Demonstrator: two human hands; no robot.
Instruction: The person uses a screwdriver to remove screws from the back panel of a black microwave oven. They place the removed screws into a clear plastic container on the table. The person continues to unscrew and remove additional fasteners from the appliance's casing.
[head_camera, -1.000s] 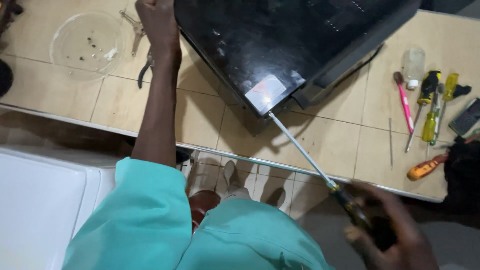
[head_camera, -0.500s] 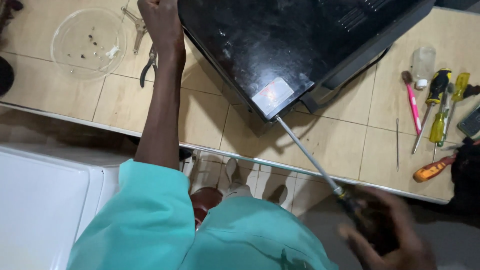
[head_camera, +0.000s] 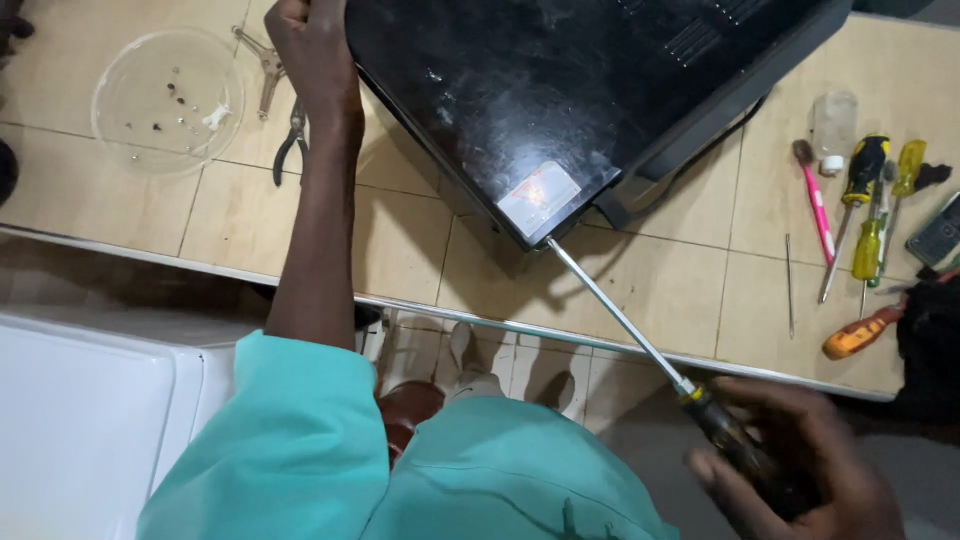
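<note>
Screwdriver (head_camera: 640, 340) clamped in right hand (head_camera: 800, 465), tip at black appliance (head_camera: 560, 90); left hand (head_camera: 315, 50) gripping its edge.

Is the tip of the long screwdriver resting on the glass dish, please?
No: the long screwdriver, held by the right hand, meets the near corner of the black appliance, while the glass dish lies apart at the far left.

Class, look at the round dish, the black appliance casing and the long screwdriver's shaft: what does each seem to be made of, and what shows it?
Round dish: probably clear glass, since the tiles show through it.
Black appliance casing: likely painted sheet metal, glossy, with scuffs and slotted vents.
Long screwdriver in the right hand: bare steel shaft, bright and reflective.
</note>
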